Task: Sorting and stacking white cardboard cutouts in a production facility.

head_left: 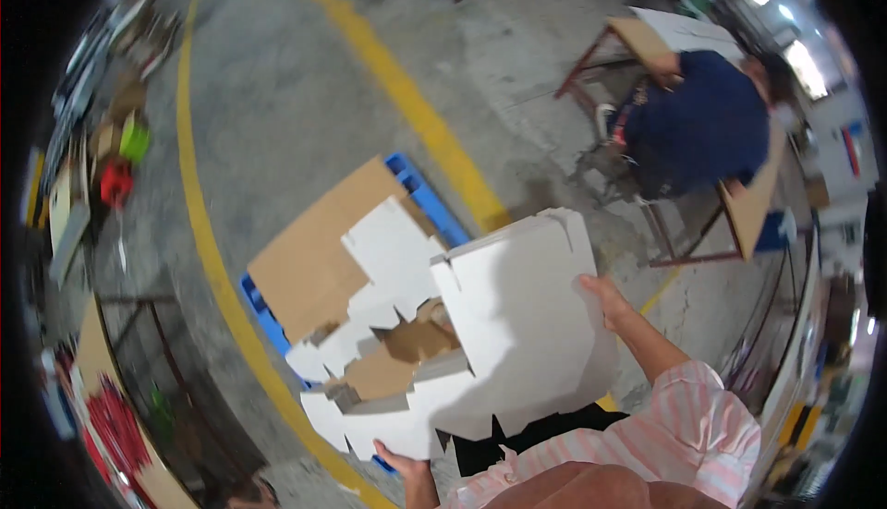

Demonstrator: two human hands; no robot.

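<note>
A thick stack of white die-cut cardboard sheets (pixel 536 324) is held in front of my body, with notched edges and brown undersides showing at the cut-outs. My right hand (pixel 605 303) grips its right edge, fingers closed round the side. Low on the near left edge, my left hand (pixel 402 463) is closed on the same stack, its fingers partly hidden beneath. Just beyond, a blue plastic pallet (pixel 427 199) lies on the floor. It bears a brown cardboard sheet (pixel 309 246) and another white die-cut sheet (pixel 388 243), partly covered by the stack I hold.
Yellow lines (pixel 407 93) run along the concrete floor on both sides of the pallet. A person in dark blue (pixel 702 126) sits at a wooden-topped table (pixel 744 218) at right. At lower left stands a table bearing red strip-like items (pixel 115 426). Assorted goods line the far left.
</note>
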